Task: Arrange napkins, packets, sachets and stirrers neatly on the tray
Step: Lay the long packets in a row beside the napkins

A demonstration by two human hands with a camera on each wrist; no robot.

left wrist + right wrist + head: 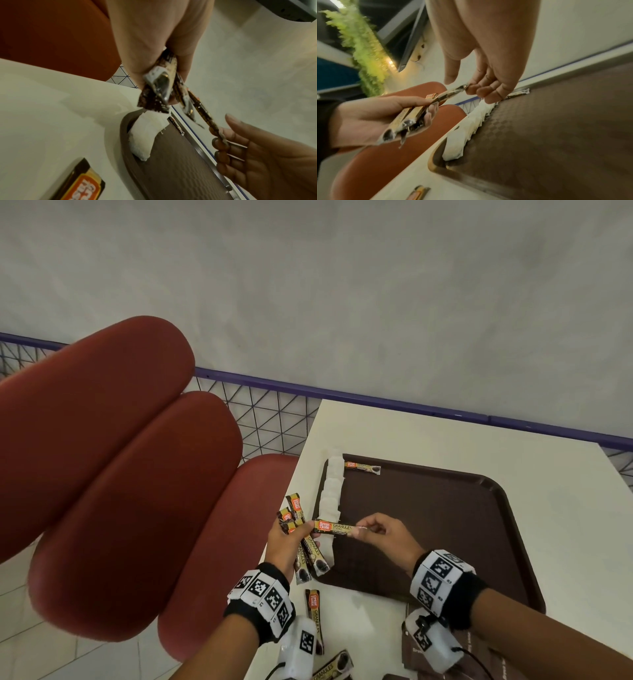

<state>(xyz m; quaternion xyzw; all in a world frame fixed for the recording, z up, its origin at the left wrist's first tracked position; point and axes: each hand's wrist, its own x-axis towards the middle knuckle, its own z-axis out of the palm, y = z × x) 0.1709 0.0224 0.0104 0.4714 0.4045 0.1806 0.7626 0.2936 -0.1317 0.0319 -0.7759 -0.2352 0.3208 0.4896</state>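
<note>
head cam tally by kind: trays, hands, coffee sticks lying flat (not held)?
tray: 1
hands: 2 (left hand, right hand)
coffee sticks lying flat: 3 (one on the tray, two on the table:)
Total: 6

We pinch a gold-and-black sachet (pixel 334 529) with an orange logo; beneath our grip, white sachets (pixel 330 501) line the brown checker-textured tray (pixel 445 508).

Left hand (pixel 286 546) fingers curled in a grip, right hand (pixel 383 534) fingertips pinched, both raised
</note>
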